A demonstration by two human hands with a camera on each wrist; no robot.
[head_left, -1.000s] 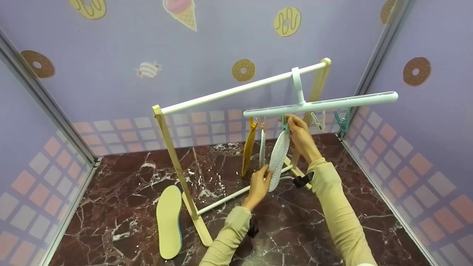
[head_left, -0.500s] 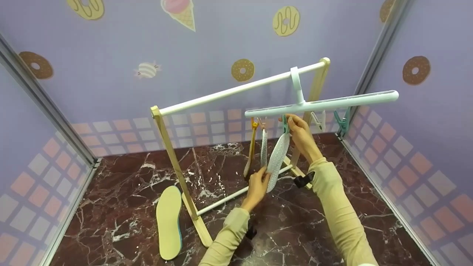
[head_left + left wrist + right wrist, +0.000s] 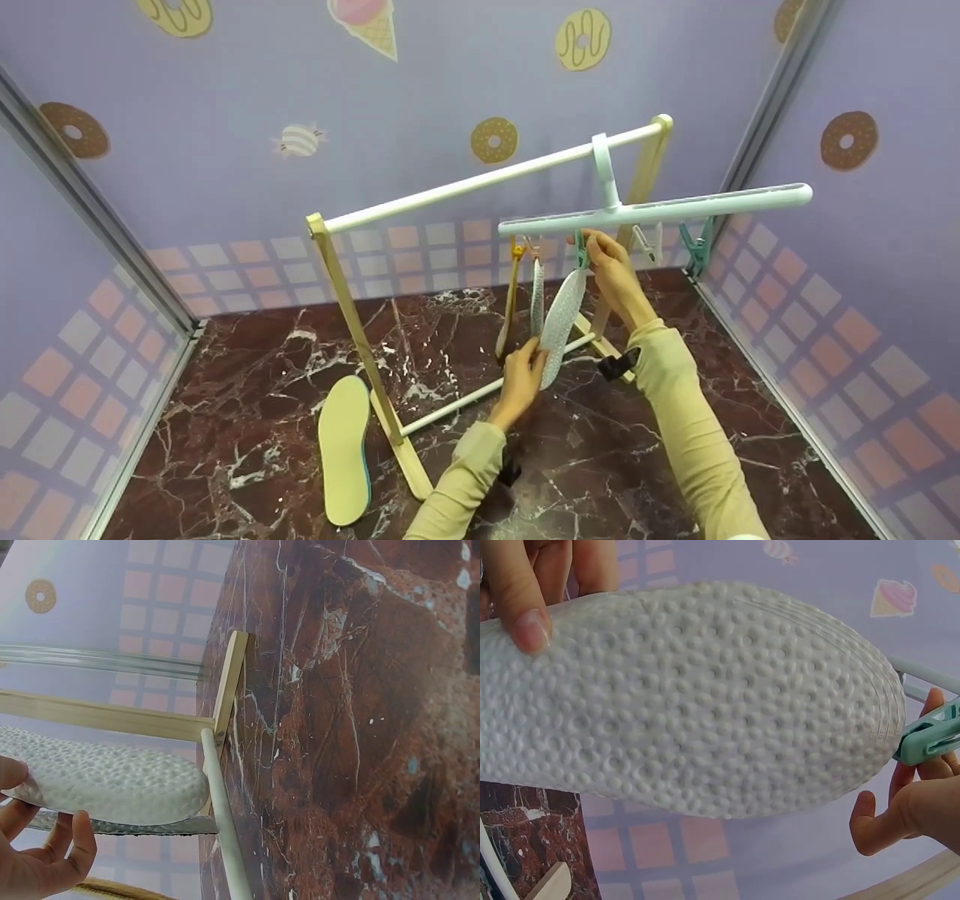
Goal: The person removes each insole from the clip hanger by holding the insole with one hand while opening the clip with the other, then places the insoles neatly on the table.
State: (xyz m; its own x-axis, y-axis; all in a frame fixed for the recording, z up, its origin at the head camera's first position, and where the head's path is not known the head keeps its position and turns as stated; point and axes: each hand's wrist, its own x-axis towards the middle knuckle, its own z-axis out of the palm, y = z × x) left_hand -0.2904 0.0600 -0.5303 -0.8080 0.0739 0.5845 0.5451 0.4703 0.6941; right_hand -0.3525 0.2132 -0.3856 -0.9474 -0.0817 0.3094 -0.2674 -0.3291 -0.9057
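Note:
A white insole with a bumpy underside [image 3: 727, 705] hangs nearly upright below the pale mint hanger [image 3: 675, 212]. My left hand [image 3: 520, 381] pinches its lower part between thumb and fingers. At the insole's top edge is a green clothespin [image 3: 934, 736], its tip meeting the rim. The fingers of my right hand [image 3: 613, 274] curl round this clothespin just under the hanger bar. Beside it hang another whitish insole [image 3: 537, 300] on a pink clip and a yellow-brown insole [image 3: 510, 307] on an orange clip.
The hanger hooks over the white rail [image 3: 465, 185] of a wooden-legged rack. A white clip [image 3: 649, 244] and another green clip [image 3: 697, 246] hang to the right. A cream insole with a blue edge [image 3: 345, 450] lies left of the rack on the dark marbled surface [image 3: 247, 405].
The yellow-brown insole has turned to show more of its edge. The held insole and my left hand have shifted slightly left; my right hand stays at the green clothespin.

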